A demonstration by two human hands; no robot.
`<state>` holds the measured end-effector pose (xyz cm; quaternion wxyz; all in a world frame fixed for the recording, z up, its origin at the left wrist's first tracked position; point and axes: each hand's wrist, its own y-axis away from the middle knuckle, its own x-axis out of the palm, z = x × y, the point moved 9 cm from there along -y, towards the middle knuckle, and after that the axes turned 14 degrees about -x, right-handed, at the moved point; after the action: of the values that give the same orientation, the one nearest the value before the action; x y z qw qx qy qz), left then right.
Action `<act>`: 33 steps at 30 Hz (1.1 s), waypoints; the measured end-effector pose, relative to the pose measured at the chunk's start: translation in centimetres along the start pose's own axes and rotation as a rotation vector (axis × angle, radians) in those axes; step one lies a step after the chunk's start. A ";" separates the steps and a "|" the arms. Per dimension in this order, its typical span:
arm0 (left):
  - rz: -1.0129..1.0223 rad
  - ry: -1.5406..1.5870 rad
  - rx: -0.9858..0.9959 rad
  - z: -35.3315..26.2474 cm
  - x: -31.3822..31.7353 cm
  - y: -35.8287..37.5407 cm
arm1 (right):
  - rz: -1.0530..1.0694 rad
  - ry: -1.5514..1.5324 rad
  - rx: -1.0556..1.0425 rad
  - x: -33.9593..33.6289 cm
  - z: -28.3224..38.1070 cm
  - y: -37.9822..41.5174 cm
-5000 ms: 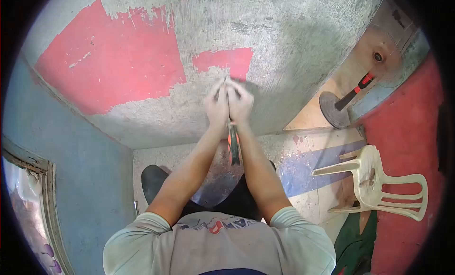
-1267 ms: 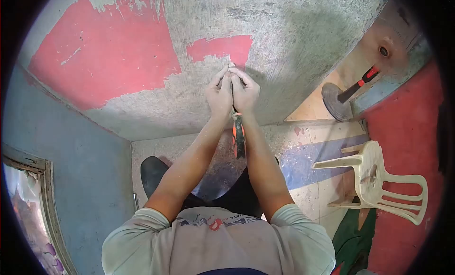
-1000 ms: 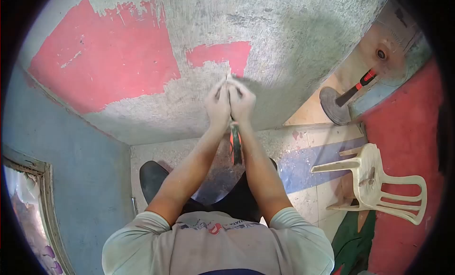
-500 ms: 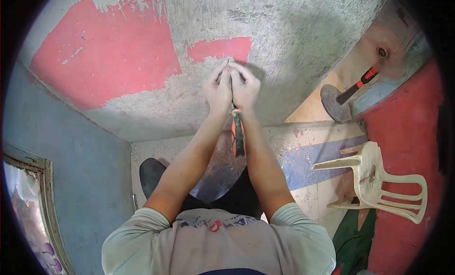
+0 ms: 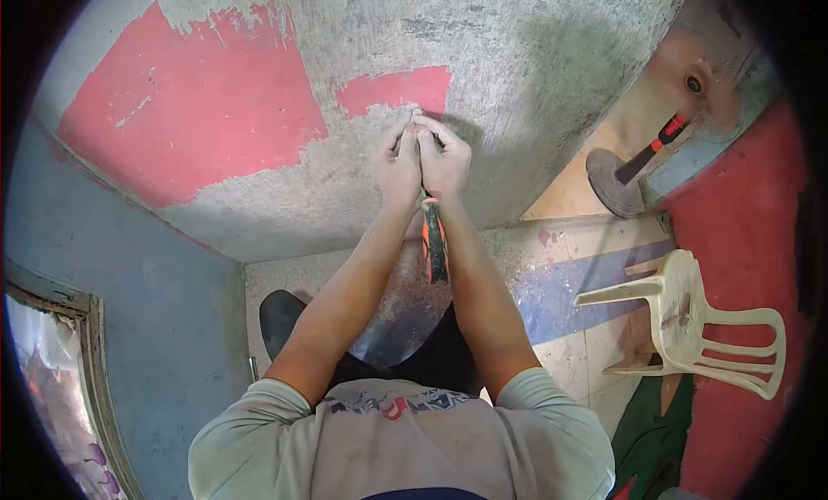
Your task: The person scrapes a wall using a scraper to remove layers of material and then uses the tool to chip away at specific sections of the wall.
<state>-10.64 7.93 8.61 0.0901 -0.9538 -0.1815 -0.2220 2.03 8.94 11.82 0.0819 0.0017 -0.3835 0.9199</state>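
Note:
Both hands are close together against the grey wall [image 5: 535, 86], just under a small pink paint patch [image 5: 392, 90]. They grip a scraper [image 5: 435, 246] with an orange-and-black handle that points back toward my body, between my forearms. My left hand [image 5: 398, 168] is closed along the tool's left side, and my right hand [image 5: 446, 165] is closed along its right. The fingertips of both meet near the patch's lower edge and hide most of the blade. Pale dust coats the hands and wrists.
A larger pink patch [image 5: 190, 103] covers the wall at left. A cream plastic chair [image 5: 677, 315] stands on the right by a red wall [image 5: 746, 241]. Behind it, a round grey disc on a red-and-black handle [image 5: 647, 159] rests near the wall's edge. Paint flakes litter the tiled floor [image 5: 561, 362].
The view has tilted slightly, shifting the chair and the wall patches a little. Both hands keep the same grip on the scraper and stay nearly in place under the small pink patch.

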 end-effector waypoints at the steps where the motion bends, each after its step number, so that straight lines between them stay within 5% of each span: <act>1: -0.011 -0.072 0.000 0.5 -0.4 0.2 | 0.002 0.040 -0.008 -0.2 -0.2 0.6; 7: -0.041 -0.061 -0.074 5.4 -2.6 1.5 | -0.004 0.065 0.156 -1.1 -4.2 5.2; 12: -0.017 -0.057 -0.021 1.3 -0.1 0.8 | -0.021 0.006 -0.041 -0.9 -1.3 1.0; 20: -0.044 -0.076 -0.086 5.4 -2.4 1.5 | 0.001 0.089 0.080 -1.2 -4.1 4.7; 23: -0.042 -0.218 0.056 0.4 -0.3 0.8 | 0.002 0.076 -0.076 -0.8 -1.1 1.0; 26: 0.051 0.065 0.033 -2.0 2.0 0.0 | -0.026 -0.008 -0.039 -0.5 1.6 -1.2; 29: 0.003 -0.164 -0.008 -0.5 0.4 0.8 | -0.001 0.092 -0.044 -0.8 0.0 0.1; 33: -0.046 -0.097 -0.016 4.0 -1.8 1.6 | 0.005 0.108 0.015 -1.3 -2.7 3.7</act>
<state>-10.00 6.92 4.12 0.0687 -0.9597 -0.2055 -0.1791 2.86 8.08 7.18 0.1002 -0.0484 -0.3717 0.9217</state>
